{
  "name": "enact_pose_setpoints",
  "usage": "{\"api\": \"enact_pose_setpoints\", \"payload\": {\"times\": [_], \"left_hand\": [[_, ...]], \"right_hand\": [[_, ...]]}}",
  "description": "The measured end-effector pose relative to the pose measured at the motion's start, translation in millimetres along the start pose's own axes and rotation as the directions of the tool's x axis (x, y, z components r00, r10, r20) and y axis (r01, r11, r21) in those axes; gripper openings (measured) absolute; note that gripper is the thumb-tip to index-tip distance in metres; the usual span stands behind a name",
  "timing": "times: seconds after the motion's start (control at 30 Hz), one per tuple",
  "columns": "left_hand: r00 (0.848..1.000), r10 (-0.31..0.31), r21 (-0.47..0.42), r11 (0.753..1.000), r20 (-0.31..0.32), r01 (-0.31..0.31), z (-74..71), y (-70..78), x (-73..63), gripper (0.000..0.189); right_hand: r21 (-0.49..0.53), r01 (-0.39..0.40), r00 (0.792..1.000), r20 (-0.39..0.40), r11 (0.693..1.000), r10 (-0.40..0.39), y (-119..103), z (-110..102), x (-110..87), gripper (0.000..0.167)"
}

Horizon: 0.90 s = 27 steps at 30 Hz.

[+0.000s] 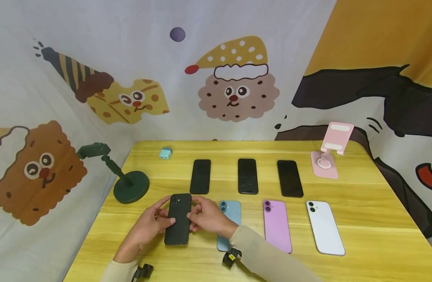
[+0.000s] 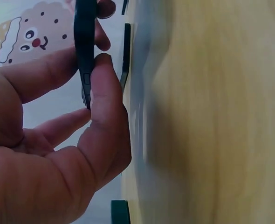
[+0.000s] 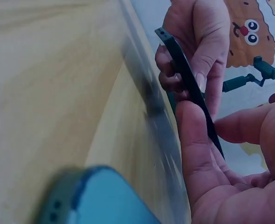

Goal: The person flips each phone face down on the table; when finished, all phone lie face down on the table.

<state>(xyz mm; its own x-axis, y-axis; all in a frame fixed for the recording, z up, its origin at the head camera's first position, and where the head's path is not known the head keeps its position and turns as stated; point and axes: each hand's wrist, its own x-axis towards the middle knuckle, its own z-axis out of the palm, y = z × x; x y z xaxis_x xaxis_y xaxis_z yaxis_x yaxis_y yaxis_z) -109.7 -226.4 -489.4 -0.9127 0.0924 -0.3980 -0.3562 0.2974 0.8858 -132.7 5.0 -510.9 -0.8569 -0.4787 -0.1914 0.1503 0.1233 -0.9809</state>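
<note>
A black smartphone (image 1: 178, 233) is tilted above the table, its back and camera lenses facing the head camera. My left hand (image 1: 149, 222) pinches its left edge between thumb and fingers. On the opposite edge, my right hand (image 1: 210, 216) grips it the same way. Both wrist views show the phone's thin side, and the right wrist view has both hands on it. A light blue phone (image 1: 234, 211) lies beneath my right wrist, partly covered. Further right, a pink-purple phone (image 1: 277, 227) and a white phone (image 1: 326, 229) lie back up.
Three dark phones, at left (image 1: 200, 177), middle (image 1: 248, 176) and right (image 1: 290, 178), lie in a row behind. A green stand (image 1: 131, 188) is at the left, a light blue charger plug (image 1: 165, 153) at the back, a pink phone stand (image 1: 335, 137) at back right. A printed curtain surrounds the table.
</note>
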Motion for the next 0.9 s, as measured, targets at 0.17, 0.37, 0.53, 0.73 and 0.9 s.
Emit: {"api": "enact_pose_setpoints", "payload": {"times": [0.17,0.37,0.53,0.73,0.9], "left_hand": [[1.0,-0.015,0.061,0.998,-0.012,0.016,1.3,-0.8,3.0,0.081],[1.0,-0.001,0.141,0.99,-0.011,0.003,4.7,-2.0,4.8,0.081],[0.999,-0.009,0.186,0.982,-0.038,0.016,5.8,-2.2,6.3,0.081],[0.997,-0.012,0.258,0.966,-0.076,0.031,5.8,-1.6,5.0,0.08],[0.996,0.017,0.281,0.96,-0.091,0.009,6.1,-0.5,3.4,0.079]], "right_hand": [[-0.06,-0.02,1.0,0.009,0.998,0.021,2.1,-2.1,4.9,0.073],[-0.168,-0.014,1.0,0.017,0.986,0.017,2.4,-3.5,7.4,0.075],[-0.212,-0.009,1.0,0.011,0.977,0.012,1.9,-3.8,8.5,0.075],[-0.295,0.011,1.0,0.018,0.955,-0.006,1.5,-3.0,10.1,0.074],[-0.341,0.015,1.0,0.025,0.94,-0.007,-0.1,-3.4,12.1,0.075]]}}
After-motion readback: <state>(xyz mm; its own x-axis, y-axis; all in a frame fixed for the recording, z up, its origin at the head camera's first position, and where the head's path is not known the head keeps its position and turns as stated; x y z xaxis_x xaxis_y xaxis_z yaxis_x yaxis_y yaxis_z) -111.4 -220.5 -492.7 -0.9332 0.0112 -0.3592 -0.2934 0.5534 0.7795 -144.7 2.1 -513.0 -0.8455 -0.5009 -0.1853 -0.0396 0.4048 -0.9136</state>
